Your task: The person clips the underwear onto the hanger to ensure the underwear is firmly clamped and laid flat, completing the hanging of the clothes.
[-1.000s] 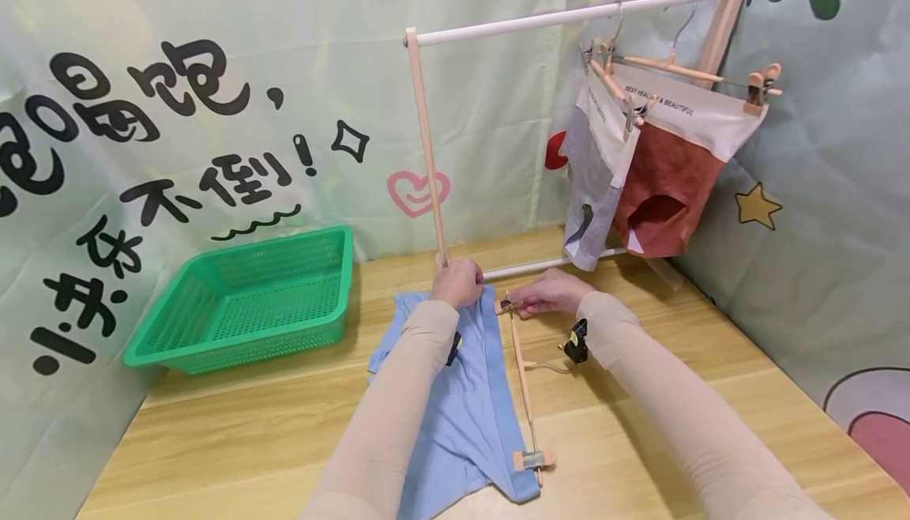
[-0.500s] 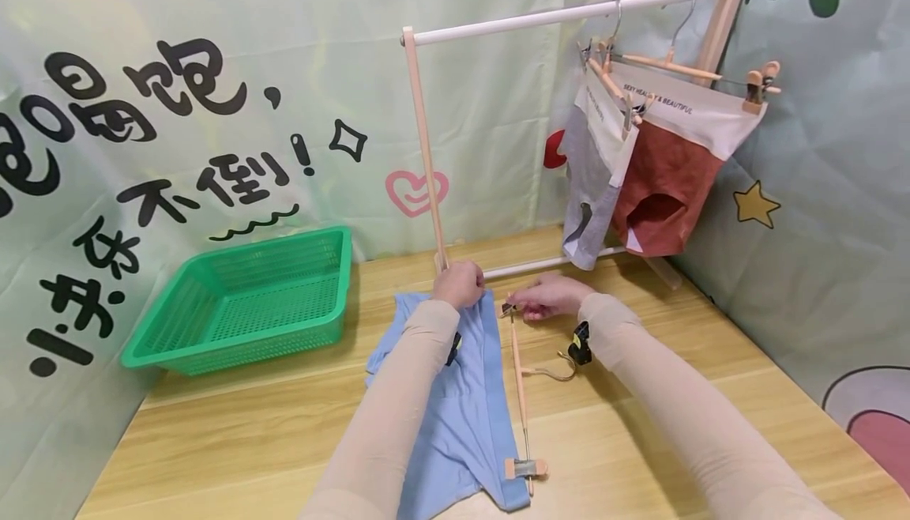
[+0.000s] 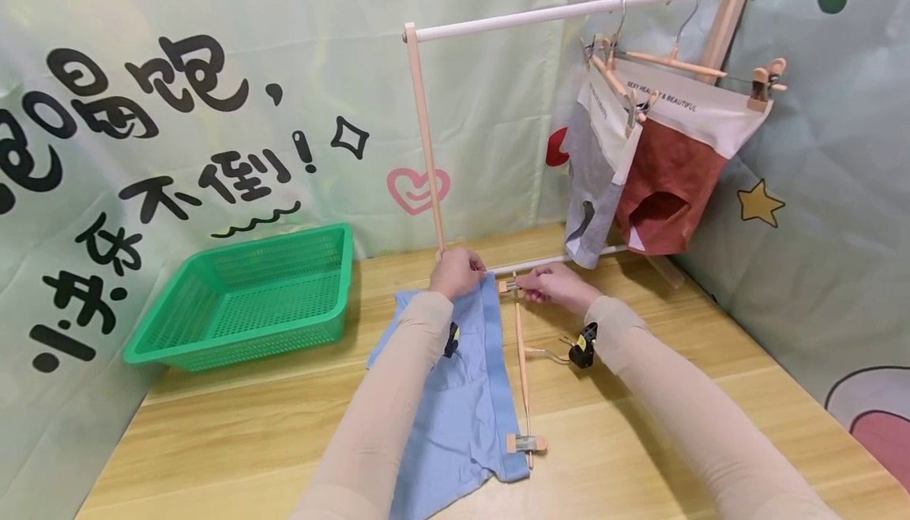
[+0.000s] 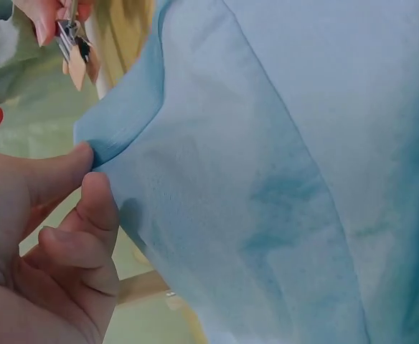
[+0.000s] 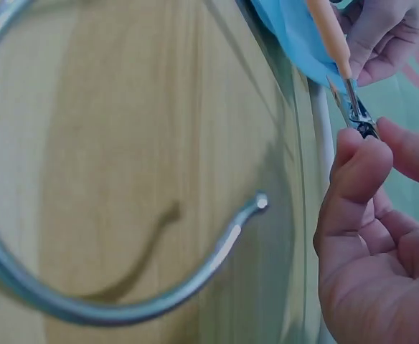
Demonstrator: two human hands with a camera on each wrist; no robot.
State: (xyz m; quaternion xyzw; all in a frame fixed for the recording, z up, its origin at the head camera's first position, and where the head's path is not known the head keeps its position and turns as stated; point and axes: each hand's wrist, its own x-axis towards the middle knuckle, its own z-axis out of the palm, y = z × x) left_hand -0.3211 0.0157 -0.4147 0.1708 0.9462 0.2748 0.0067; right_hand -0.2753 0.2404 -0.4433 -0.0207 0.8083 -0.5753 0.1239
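Light blue underpants (image 3: 462, 393) lie on the table, waistband to the right. My left hand (image 3: 455, 273) pinches the far corner of the waistband between thumb and fingers; the left wrist view shows the blue cloth raised there. Alongside the waistband runs a wooden clip hanger (image 3: 522, 362), its metal hook (image 5: 123, 312) pointing right. My right hand (image 3: 558, 287) pinches the far clip (image 3: 508, 287) between thumb and index finger. That clip sits close to the held corner, apart from the cloth in the left wrist view. The near clip (image 3: 526, 443) overlaps the waistband's near end.
A green plastic basket (image 3: 277, 299) stands at the left. Behind the hands rises a small rack (image 3: 540, 16), where grey underpants (image 3: 593, 180) and red underpants (image 3: 664, 180) hang on clip hangers at the right. Printed cloth walls (image 3: 483, 109) enclose the wooden table (image 3: 235, 425).
Both hands have shifted slightly away from me, drawing the waistband and hanger along. The far clip has turned so its jaws face the waistband.
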